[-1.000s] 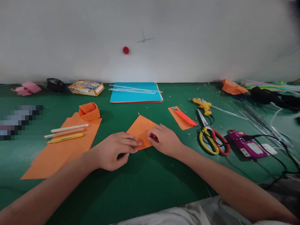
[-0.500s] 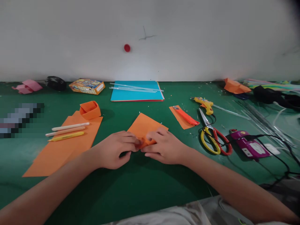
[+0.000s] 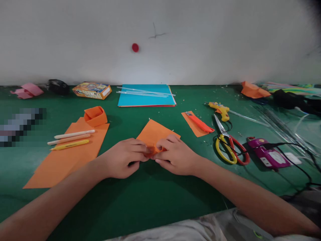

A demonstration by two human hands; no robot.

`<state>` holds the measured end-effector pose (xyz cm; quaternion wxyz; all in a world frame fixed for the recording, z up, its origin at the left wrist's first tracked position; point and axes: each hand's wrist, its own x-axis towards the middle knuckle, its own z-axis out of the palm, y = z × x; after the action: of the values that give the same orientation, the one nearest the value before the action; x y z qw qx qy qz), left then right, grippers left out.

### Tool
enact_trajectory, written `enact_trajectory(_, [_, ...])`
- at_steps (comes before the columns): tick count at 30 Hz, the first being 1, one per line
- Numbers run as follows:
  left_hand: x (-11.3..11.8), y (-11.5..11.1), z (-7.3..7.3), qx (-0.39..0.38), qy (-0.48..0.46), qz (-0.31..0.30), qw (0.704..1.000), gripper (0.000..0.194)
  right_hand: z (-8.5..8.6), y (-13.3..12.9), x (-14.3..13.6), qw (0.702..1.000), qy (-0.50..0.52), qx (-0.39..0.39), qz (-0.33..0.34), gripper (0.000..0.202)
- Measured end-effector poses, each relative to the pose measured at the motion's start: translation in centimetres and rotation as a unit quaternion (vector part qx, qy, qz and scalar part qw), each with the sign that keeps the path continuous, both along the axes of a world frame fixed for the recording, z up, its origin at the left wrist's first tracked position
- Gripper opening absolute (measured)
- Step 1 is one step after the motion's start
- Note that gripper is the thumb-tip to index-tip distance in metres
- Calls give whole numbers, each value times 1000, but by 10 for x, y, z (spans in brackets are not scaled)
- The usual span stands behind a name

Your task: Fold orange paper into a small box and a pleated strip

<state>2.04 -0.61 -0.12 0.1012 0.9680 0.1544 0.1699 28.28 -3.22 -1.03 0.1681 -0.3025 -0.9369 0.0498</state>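
Green surface [image 3: 140, 201] against a pale wall [image 3: 75, 40].

Head view: located orange square [image 3: 151, 132] at front centre, between left hand [image 3: 124, 159] and right hand [image 3: 178, 155]. Noted right fingers bent inward, grasping the near part of the square. Noted left fingers bent onto the near left edge, touching; could not make out whether gripping or only pressing, with tips partly hidden.

Progress, as judged: early on this square. Done: near corner apparently turned up into a small curl. Remaining: flat far part with no visible crease.

Found one folded orange piece [image 3: 96, 117], apparently already worked into a hollow form, resting at the far end of flat orange sheets [image 3: 67, 160], left of the hands. Seen also on those sheets: two pale sticks [image 3: 75, 134] and a yellow pen-like tool [image 3: 71, 145]. Noted on the right, untouched: orange cutter [image 3: 199, 123], scissors [image 3: 233, 150], yellow glue gun [image 3: 220, 109].
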Motion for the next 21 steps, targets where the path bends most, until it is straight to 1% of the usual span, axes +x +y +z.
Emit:
enact_trajectory(5, [-2,0,-2,16,-2,3,1000,32,12,2,3,999,-20,-33,-2,32])
enact_trajectory(10, [-1,-1,-1,17,-17,7,1000,32,16,8,19,998,3,-43,-42,34])
enact_trajectory(16, [-2,0,-2,0,-18,12,1000,33,21,20,49,989,-5,-137,-51,27])
enact_trajectory(18, [-3,0,-3,-3,-18,10,1000,33,22,22,53,986,-5,-160,-55,24])
enact_trajectory(21, [-3,0,-4,-4,-21,9,1000,33,21,23,54,983,10,-175,-51,22])
